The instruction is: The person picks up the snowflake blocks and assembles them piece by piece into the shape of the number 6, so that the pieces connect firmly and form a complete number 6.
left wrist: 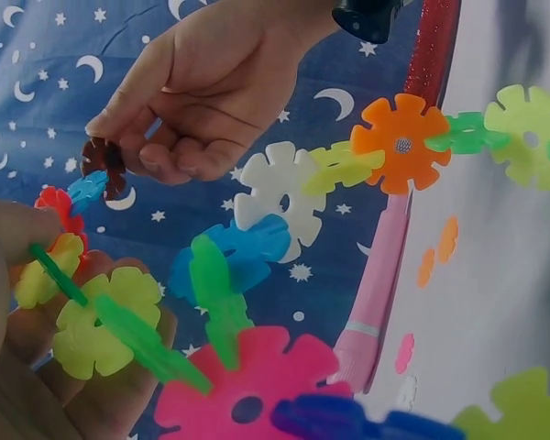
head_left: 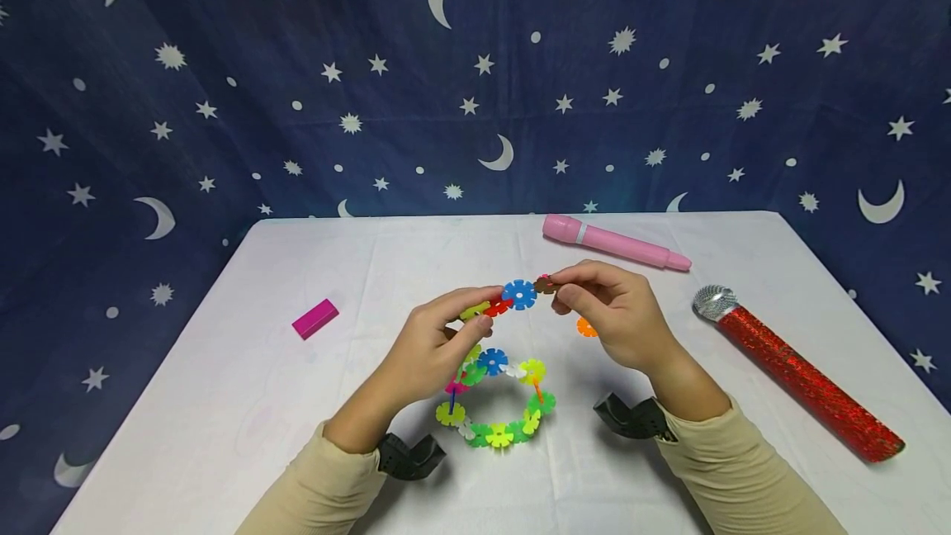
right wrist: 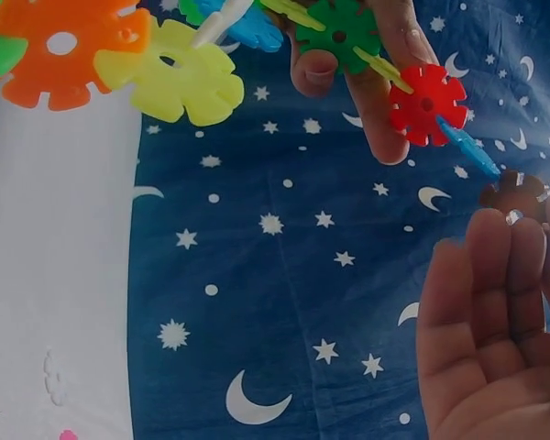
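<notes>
A chain of colourful plastic flower-shaped discs hangs in a loop from my left hand point(head_left: 431, 349). Thumb and fingers of that hand pinch it by a yellow disc point(head_left: 474, 310) and the red disc point(right wrist: 428, 104). Beyond the red one, a blue disc point(head_left: 519, 295) sticks out to the right. My right hand point(head_left: 620, 316) pinches a brown disc point(left wrist: 103, 168) between thumb and fingertips, and its edge meets the blue disc. Lower in the loop are a pink disc point(left wrist: 247, 394), a white disc point(left wrist: 280, 188) and an orange disc point(left wrist: 401, 142).
On the white-covered table point(head_left: 186, 436), a magenta block point(head_left: 315, 319) lies at left. A pink microphone-shaped stick point(head_left: 617, 243) lies at the back, and a red glittery microphone point(head_left: 802, 378) at right. Just beyond my right hand is a loose orange disc point(head_left: 587, 327). A starry blue cloth point(head_left: 401, 139) hangs behind.
</notes>
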`<state>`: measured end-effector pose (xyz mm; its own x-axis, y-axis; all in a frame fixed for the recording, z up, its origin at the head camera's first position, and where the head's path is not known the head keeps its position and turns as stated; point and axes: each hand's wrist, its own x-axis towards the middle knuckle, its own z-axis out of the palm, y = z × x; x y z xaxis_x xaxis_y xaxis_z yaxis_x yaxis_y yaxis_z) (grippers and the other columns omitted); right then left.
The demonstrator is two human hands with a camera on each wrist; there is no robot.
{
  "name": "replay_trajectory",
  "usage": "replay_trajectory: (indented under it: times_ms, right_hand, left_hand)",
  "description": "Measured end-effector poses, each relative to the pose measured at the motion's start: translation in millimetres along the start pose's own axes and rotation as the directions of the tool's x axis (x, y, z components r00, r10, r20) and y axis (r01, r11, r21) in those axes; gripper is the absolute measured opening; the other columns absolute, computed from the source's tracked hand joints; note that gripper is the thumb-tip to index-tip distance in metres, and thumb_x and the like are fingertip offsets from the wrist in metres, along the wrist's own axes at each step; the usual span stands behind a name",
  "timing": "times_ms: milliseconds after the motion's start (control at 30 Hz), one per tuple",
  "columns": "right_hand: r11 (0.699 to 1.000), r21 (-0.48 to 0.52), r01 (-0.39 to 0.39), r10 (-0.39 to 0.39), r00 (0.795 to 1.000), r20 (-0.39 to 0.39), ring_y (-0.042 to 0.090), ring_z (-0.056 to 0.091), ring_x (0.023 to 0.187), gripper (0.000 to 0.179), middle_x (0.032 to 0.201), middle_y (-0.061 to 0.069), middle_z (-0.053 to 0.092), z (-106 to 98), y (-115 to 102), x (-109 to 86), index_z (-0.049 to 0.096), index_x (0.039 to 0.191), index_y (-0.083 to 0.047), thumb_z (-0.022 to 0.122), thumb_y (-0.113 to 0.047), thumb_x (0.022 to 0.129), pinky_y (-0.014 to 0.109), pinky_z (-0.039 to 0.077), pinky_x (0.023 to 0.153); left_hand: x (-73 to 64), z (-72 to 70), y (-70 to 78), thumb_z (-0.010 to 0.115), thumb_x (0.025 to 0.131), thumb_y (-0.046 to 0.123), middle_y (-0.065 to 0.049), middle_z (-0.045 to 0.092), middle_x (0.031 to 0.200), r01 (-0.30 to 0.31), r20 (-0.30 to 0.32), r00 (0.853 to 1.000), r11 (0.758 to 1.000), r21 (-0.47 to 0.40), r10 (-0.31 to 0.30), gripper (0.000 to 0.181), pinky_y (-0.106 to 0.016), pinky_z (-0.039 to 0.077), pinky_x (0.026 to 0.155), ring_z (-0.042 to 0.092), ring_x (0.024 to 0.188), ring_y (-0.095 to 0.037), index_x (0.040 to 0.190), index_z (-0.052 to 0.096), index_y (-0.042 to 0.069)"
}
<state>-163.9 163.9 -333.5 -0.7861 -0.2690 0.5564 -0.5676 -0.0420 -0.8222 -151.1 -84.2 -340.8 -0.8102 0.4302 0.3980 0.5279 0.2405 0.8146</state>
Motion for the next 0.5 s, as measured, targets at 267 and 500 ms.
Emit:
replay_trajectory:
  times_ms: [267,500]
  right_hand:
    - [1.0,0.003,-0.006,0.006,1.0,-0.007,0.013,0.066,0.077,0.016,0.096,-0.001,0.073,-0.5,-2.6,0.7,0.066,0.102,0.014,0.057,0.02,0.09,0.023,0.056,0.075]
    - [0.999,0.036,0.007,-0.007,1.0,-0.01,0.013,0.065,0.076,0.018,0.096,0.0,0.072,1.2,-2.2,0.3,0.067,0.101,0.013,0.056,0.021,0.089,0.023,0.056,0.075]
  left_hand:
    - [0.0,0.5,0.9,0.061,0.1,0.008,-0.007,0.065,0.128,-0.021,0.004,1.0,1.0,0.012,0.021,0.035,-0.029,0.058,0.073,0.07,0.089,-0.014,0.135,0.063,0.008]
    - [0.2,0.8,0.3,0.062,0.099,0.009,-0.005,0.066,0.127,-0.029,0.01,1.0,0.999,0.031,0.029,0.035,-0.031,0.059,0.072,0.067,0.09,-0.012,0.134,0.064,0.009]
